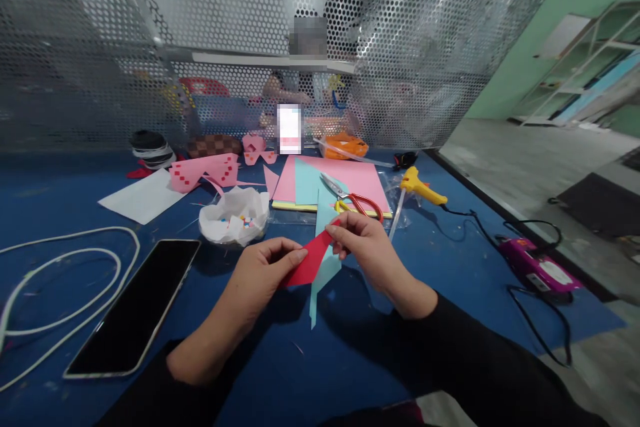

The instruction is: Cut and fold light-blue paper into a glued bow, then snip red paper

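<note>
A piece of red paper (309,265) is held up between my two hands over the blue table. My left hand (263,268) pinches its lower left end between thumb and fingers. At the upper right end, my right hand (367,247) grips the narrow tip. Beneath it lies a light blue paper strip (326,272), partly covered by the red paper. Scissors with red handles (367,203) rest on a stack of pink and light blue paper (360,177) just beyond my right hand. Left of the stack is a paper-lined bowl (233,203) with small colourful bits in it.
A phone (137,307) and a white cable (135,240) lie at left. Pink cut paper shapes (205,173) and a white sheet (145,197) lie behind. At right are a yellow glue gun (420,187) and a purple corded device (537,263). A perforated metal screen (225,13) stands behind the table.
</note>
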